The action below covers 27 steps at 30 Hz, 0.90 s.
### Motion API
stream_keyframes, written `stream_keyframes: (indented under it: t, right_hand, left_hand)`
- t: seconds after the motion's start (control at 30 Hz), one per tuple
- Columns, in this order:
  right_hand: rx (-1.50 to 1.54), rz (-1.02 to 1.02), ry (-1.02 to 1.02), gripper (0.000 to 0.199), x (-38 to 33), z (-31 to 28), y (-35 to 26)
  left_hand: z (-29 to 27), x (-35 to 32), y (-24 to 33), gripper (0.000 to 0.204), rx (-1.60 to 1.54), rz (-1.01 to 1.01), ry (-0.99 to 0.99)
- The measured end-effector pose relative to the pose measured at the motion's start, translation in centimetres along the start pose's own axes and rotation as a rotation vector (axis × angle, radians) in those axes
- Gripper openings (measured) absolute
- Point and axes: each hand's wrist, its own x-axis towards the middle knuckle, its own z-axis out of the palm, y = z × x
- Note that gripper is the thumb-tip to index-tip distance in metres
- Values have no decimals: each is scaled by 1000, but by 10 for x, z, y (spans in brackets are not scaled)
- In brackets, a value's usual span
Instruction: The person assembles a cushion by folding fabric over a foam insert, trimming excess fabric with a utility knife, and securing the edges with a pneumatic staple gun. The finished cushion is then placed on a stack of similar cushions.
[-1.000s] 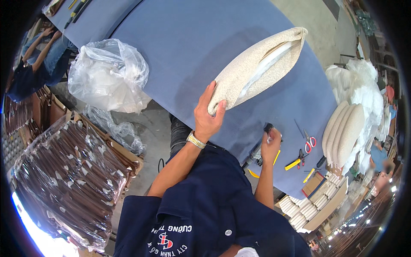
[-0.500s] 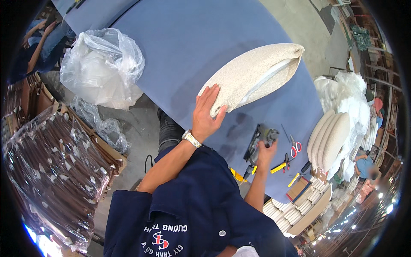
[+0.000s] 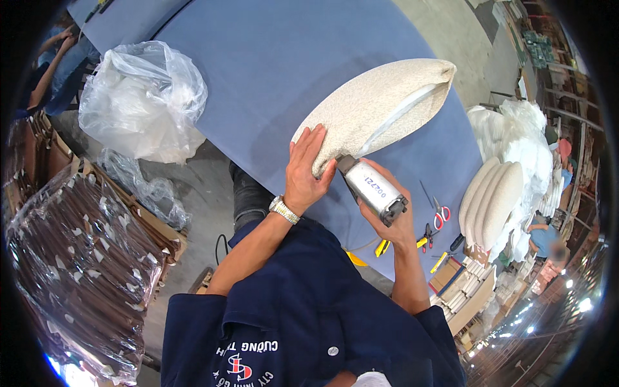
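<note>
A wide table (image 3: 258,77) with a blue-grey top slants across a cluttered workshop floor, with a bulging clear plastic bag (image 3: 142,97) beside its left edge and a plastic-wrapped pile of brown parts (image 3: 77,271) lower down on that side. Over the table lies a beige cushion (image 3: 348,103), long and oval, angled from the left hand (image 3: 307,177) up toward the far right, with a slit along its near side showing a white filling (image 3: 403,115). The left hand has the near end of the cushion between thumb and fingers: the fingers lie close together on the fabric, while the thumb sits apart at the lower edge. The right hand (image 3: 396,216) is wrapped around a silver handheld tool (image 3: 371,187), its fingers curled about the body and its dark nose at the cushion's near end, just beside the left thumb; whether the nose presses into the fabric I cannot tell. Right of that hand lie red-handled scissors (image 3: 442,217), pliers (image 3: 427,237) and a yellow cutter (image 3: 438,262). Beyond them a stack of similar beige cushions (image 3: 493,200) leans near white plastic wrapping (image 3: 516,135).
</note>
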Motion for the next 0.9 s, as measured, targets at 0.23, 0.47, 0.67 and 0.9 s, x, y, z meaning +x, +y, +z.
stream_keyframes:
  t: [0.23, 0.47, 0.67, 0.9]
  right_hand:
    - [-37, 12, -73, 71, 7, -2, 2]
    - [-80, -39, -149, 64, 18, -6, -2]
    - [-87, 20, -204, 65, 28, -8, -5]
    - [-77, 43, -200, 66, 34, -5, -1]
  left_hand:
    - [-2, 1, 3, 71, -40, -47, -30]
    - [1, -2, -7, 86, -91, -57, -50]
    - [-8, 4, 5, 83, -45, -87, -104]
    - [-13, 8, 4, 93, -84, -97, -151]
